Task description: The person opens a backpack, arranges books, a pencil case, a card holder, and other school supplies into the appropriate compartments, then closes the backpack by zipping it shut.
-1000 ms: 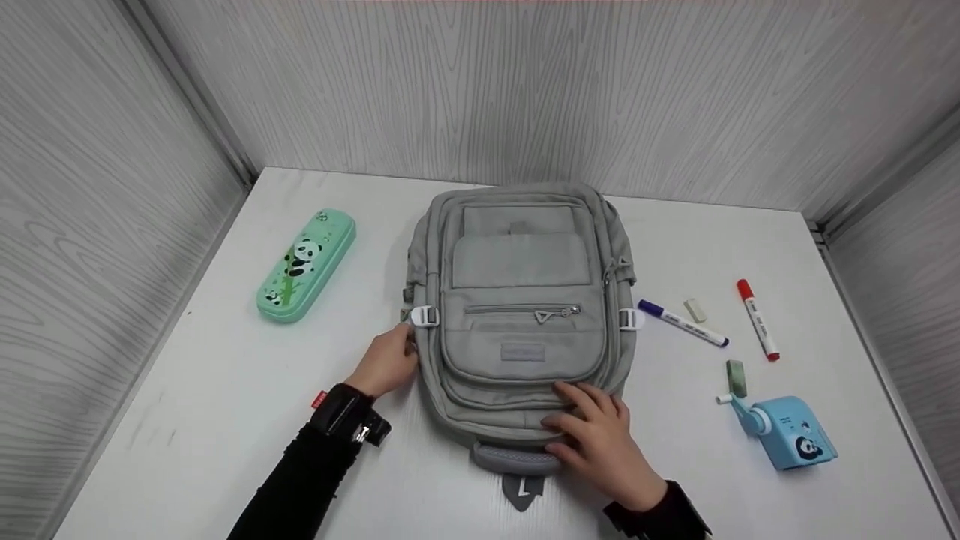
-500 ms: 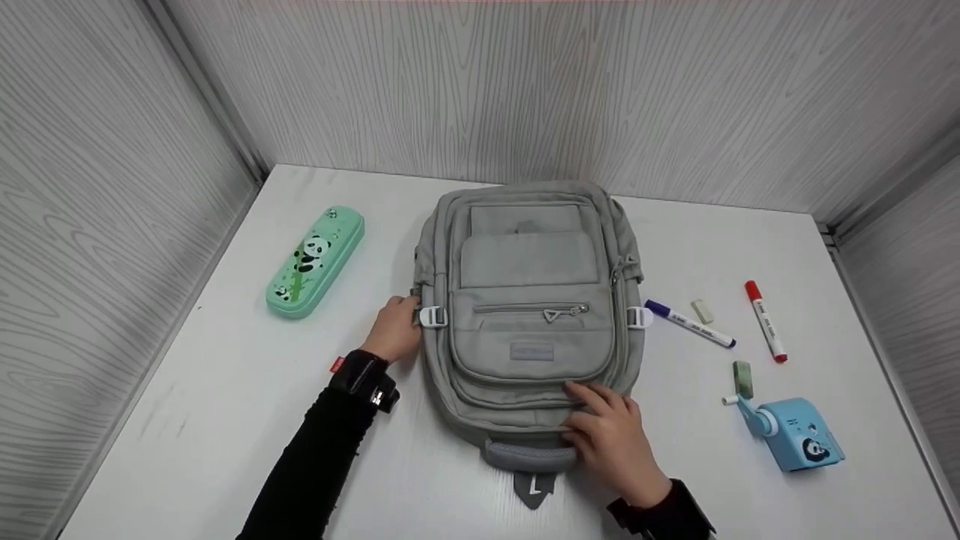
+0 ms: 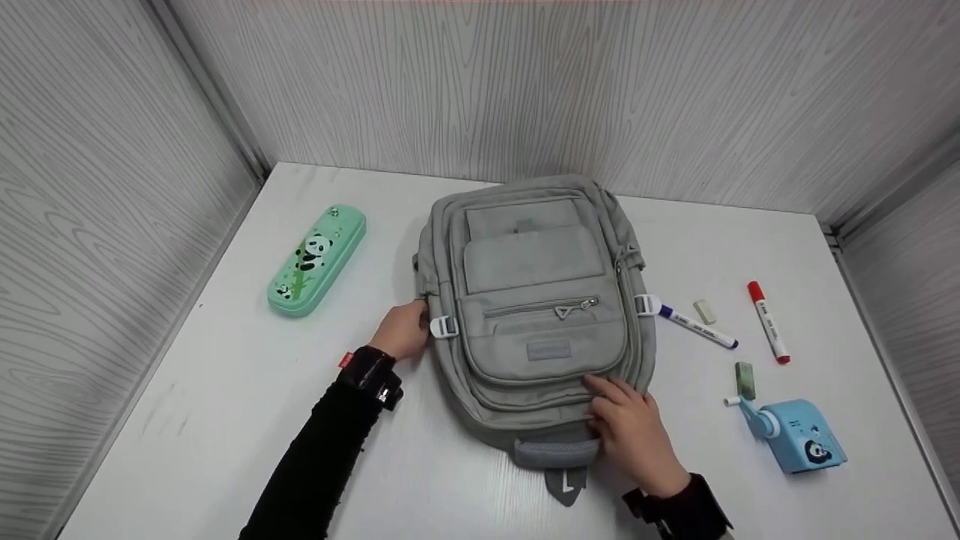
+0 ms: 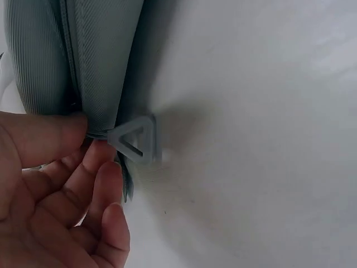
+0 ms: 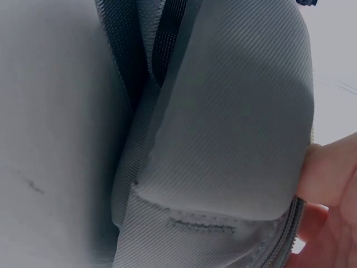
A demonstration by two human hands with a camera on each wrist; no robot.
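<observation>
A grey backpack (image 3: pixel 536 259) lies front side up, slightly turned, with its carry handle (image 3: pixel 556 453) towards me. My left hand (image 3: pixel 401 330) is at its left side, just beside a white buckle (image 3: pixel 444 327). In the left wrist view, thumb and forefinger pinch at the base of a triangular zipper pull (image 4: pixel 139 140) on the bag's edge. My right hand (image 3: pixel 637 435) grips the bag's lower right corner, fingertips on the front pocket's lower edge. The right wrist view shows its thumb (image 5: pixel 329 170) against the fabric beside a zipper (image 5: pixel 290 231).
A green panda pencil case (image 3: pixel 316 260) lies to the left. On the right are a blue marker (image 3: pixel 697 327), its cap at the bag's right buckle, a red marker (image 3: pixel 769 322), a pale eraser (image 3: pixel 704 311), a green eraser (image 3: pixel 745 380) and a blue crank pencil sharpener (image 3: pixel 799 436).
My left hand has slid up along the bag's left side. The backpack has turned a little, its handle end swinging right, and my right hand has moved right with it.
</observation>
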